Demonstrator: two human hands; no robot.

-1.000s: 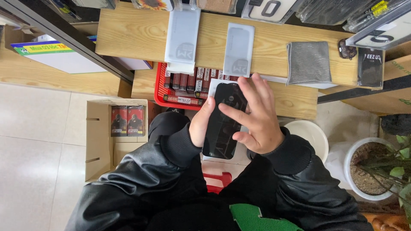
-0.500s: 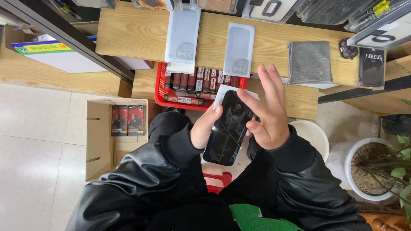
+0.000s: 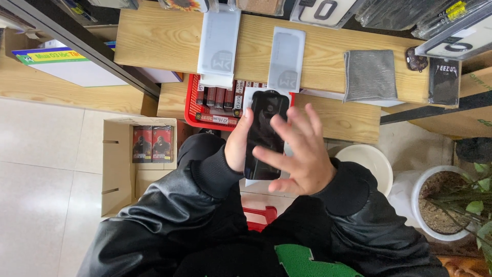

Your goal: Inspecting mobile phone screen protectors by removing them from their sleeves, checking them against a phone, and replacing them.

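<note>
black phone [image 3: 265,134] is held upright above the lap, screen toward the camera, with a pale sheet edge showing behind its lower end.

hands
- left hand [image 3: 237,146]: wrapped around the phone's left edge, thumb on the front near the top corner.
- right hand [image 3: 300,156]: released, fingers spread, palm hovering over the phone's right side; whether the fingertips touch the glass cannot be told.

progress (judged)
- the screen surface looks dark and smooth; a protective film appears to be laid on it or being pressed flat.
- two backing sheets lie off on the shelf, which suggests the unpacking step is done.
- pressing or final checking seems to be left.

surrounding packages, labels, signs
- two pale grey rectangular sleeves [image 3: 219,43] [image 3: 286,59] lie side by side on the wooden shelf [image 3: 328,56], each with a faint grey mark.
- grey cloth [image 3: 370,76] lies to their right; a small black packet [image 3: 444,82] sits at the far right.
- red basket [image 3: 197,110] under the shelf holds upright dark red boxes.
- cardboard box [image 3: 119,164] on the floor at left holds two red and black packs [image 3: 152,144].
- white sign with black figures [image 3: 323,10] stands at the top edge.
- white pot [image 3: 446,205] with a plant at right.
</note>
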